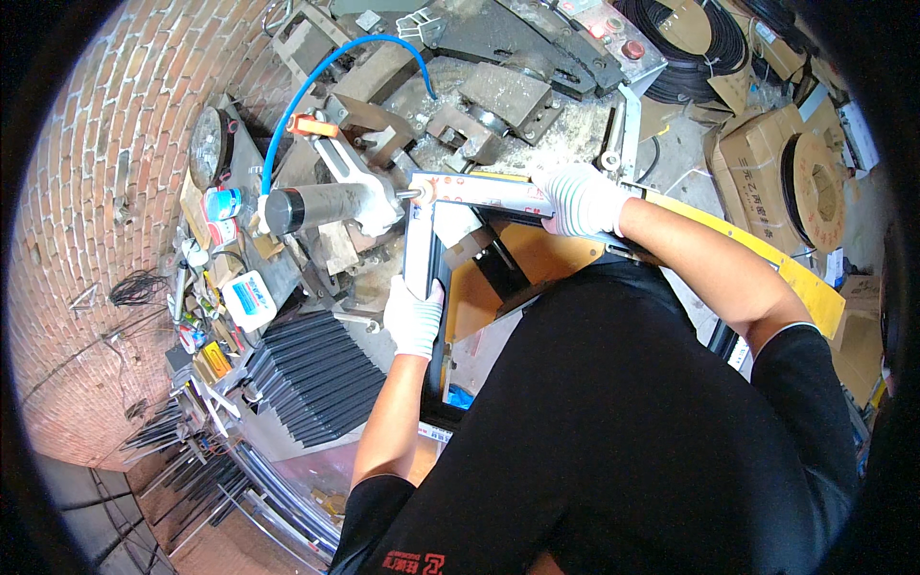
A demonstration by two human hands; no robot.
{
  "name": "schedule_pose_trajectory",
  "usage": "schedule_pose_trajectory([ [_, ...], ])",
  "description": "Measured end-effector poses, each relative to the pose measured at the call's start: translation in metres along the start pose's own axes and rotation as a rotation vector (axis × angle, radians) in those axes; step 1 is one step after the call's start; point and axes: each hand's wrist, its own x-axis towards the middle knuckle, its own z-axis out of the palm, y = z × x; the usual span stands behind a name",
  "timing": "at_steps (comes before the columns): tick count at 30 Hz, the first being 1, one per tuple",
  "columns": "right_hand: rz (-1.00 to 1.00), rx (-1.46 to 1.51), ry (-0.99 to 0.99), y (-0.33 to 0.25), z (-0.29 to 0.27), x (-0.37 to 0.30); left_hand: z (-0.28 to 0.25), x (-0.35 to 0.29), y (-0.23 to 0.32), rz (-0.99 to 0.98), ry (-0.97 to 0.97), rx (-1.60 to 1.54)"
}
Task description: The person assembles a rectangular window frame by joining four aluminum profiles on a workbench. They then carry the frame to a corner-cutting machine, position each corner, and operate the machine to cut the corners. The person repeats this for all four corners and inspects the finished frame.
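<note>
Both my hands wear white striped gloves and grip a metal profile frame [489, 192] at its corner. My left hand [414, 321] is closed round the left member, and my right hand [583, 199] is closed round the far member. White film with red marks covers the frame's face. A grey pneumatic sealant gun [335, 206], fed by a blue air hose [297, 96], lies left of the corner. Its nozzle tip reaches the corner joint; whether it touches cannot be told. Neither hand is on the gun. My body hides the frame's near part.
Heavy metal machine parts [489, 105] fill the bench beyond the frame. Dark profiles [311, 374] lie stacked at the left, near a white tub [249, 300]. At right are a cardboard box [757, 182], a spool [815, 192], a black cable coil [671, 57] and a yellow panel edge [800, 283].
</note>
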Motion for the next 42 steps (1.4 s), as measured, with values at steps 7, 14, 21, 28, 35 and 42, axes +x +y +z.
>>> schedule_pose_trajectory([
  [7, 0.004, -0.079, 0.031, -0.001, 0.004, 0.003, 0.003, 0.0, -0.004, 0.024, 0.016, 0.004],
  [14, 0.064, -0.052, -0.074, -0.003, 0.0, 0.004, 0.003, 0.0, -0.003, 0.021, 0.024, 0.022],
  [21, 0.038, -0.087, -0.035, 0.001, 0.005, 0.002, -0.005, -0.001, 0.002, -0.015, -0.024, -0.012],
  [28, -0.019, -0.117, 0.048, 0.001, 0.009, -0.004, -0.003, -0.002, 0.003, -0.045, -0.017, 0.019],
  [35, 0.102, -0.206, 0.164, -0.025, 0.01, -0.017, -0.009, 0.006, -0.003, -0.017, 0.183, -0.651],
  [42, 0.19, -0.302, 0.115, -0.038, 0.011, -0.012, -0.084, 0.04, 0.065, 0.372, 0.544, -0.957],
])
